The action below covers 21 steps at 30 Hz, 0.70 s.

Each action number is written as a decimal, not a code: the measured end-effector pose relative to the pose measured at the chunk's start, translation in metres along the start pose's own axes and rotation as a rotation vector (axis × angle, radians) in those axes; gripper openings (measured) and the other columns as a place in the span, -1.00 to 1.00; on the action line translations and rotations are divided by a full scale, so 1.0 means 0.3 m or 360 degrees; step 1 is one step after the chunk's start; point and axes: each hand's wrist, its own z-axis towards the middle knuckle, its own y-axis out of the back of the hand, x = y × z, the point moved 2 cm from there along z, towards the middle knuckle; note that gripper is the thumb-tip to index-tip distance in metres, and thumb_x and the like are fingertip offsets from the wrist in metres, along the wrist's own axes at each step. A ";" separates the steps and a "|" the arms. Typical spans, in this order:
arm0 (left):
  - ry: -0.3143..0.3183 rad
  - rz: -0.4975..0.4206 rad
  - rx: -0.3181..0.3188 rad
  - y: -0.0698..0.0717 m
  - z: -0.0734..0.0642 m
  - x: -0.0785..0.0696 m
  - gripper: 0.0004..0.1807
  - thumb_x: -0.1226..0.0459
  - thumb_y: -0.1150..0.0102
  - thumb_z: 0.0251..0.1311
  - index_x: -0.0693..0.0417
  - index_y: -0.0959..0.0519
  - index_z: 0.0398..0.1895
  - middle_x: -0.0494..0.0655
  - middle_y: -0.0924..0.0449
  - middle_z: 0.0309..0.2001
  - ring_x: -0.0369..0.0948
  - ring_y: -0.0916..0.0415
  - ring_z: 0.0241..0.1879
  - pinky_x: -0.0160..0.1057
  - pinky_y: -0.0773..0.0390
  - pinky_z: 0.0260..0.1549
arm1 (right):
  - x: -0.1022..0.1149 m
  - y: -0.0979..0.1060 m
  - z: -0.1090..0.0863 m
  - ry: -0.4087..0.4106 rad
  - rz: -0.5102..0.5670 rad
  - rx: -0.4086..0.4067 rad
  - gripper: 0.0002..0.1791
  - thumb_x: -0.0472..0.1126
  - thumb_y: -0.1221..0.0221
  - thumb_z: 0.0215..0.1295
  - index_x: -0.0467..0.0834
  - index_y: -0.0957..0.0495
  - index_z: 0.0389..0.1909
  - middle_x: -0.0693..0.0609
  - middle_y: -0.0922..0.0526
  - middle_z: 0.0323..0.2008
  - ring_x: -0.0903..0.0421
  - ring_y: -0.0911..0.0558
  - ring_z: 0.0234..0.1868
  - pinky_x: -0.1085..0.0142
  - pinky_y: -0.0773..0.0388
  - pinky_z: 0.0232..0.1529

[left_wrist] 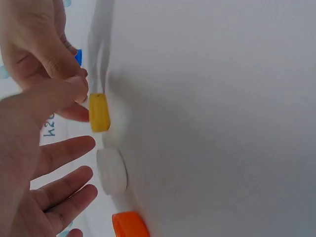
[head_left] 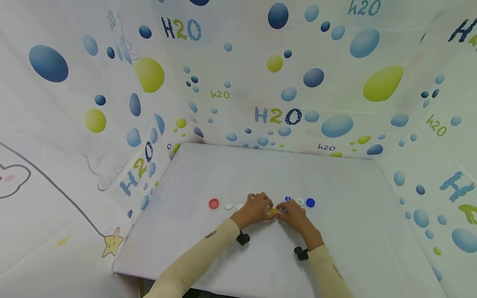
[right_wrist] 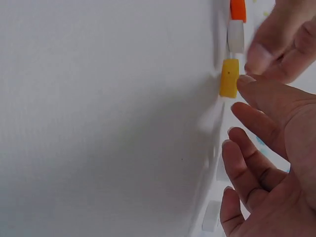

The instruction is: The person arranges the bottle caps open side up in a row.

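A yellow bottle cap [head_left: 273,211] lies between my two hands on the white table. In the right wrist view the tip of my right thumb is right at the side of the yellow cap [right_wrist: 229,78], and the other fingers of my right hand [right_wrist: 276,133] are spread loosely below it. My left hand [head_left: 255,209] comes in from the other side. Its thumb reaches close to the cap in the left wrist view, overlapping the right hand's fingers, while the remaining fingers of this left hand [left_wrist: 29,153] are spread apart, holding nothing.
Left of the hands lie a red-orange cap [head_left: 213,203] and white caps [head_left: 228,206]. On the right are a blue-and-white cap [head_left: 287,198], a white patterned cap [head_left: 300,201] and a blue cap [head_left: 310,203]. Printed curtains [head_left: 238,111] surround the table [head_left: 354,231].
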 end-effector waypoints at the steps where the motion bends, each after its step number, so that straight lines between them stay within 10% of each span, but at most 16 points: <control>1: 0.0014 -0.0035 -0.0002 0.005 0.004 0.005 -0.58 -0.14 -0.31 0.39 -0.14 -0.70 0.11 -0.10 -0.58 0.19 -0.12 -0.53 0.25 0.12 -0.33 0.32 | -0.004 0.005 0.001 0.0001 0.0011 -0.0017 -0.74 -0.16 -0.33 0.44 -0.14 -0.72 0.07 -0.15 -0.65 0.00 -0.12 -0.63 0.06 -0.28 -0.49 0.11; 12: 0.0095 -0.0177 -0.0130 0.062 0.058 0.025 -0.74 0.09 -0.15 0.56 -0.08 -0.69 0.14 -0.07 -0.59 0.20 -0.11 -0.54 0.26 0.15 -0.34 0.35 | -0.041 0.075 0.023 -0.0055 0.0075 -0.0398 -0.71 -0.23 -0.29 0.44 -0.27 -0.69 0.09 -0.25 -0.63 -0.06 -0.15 -0.67 -0.10 -0.08 -0.62 -0.05; 21: 0.0046 -0.0055 -0.0075 0.056 0.107 -0.021 -0.65 0.08 -0.21 0.51 -0.08 -0.63 0.27 -0.05 -0.59 0.24 -0.10 -0.55 0.26 0.11 -0.39 0.34 | -0.079 0.081 0.038 -0.0218 -0.0003 -0.0335 -0.58 -0.16 -0.30 0.47 -0.23 -0.60 0.26 -0.26 -0.61 0.04 -0.19 -0.63 0.03 -0.22 -0.48 0.08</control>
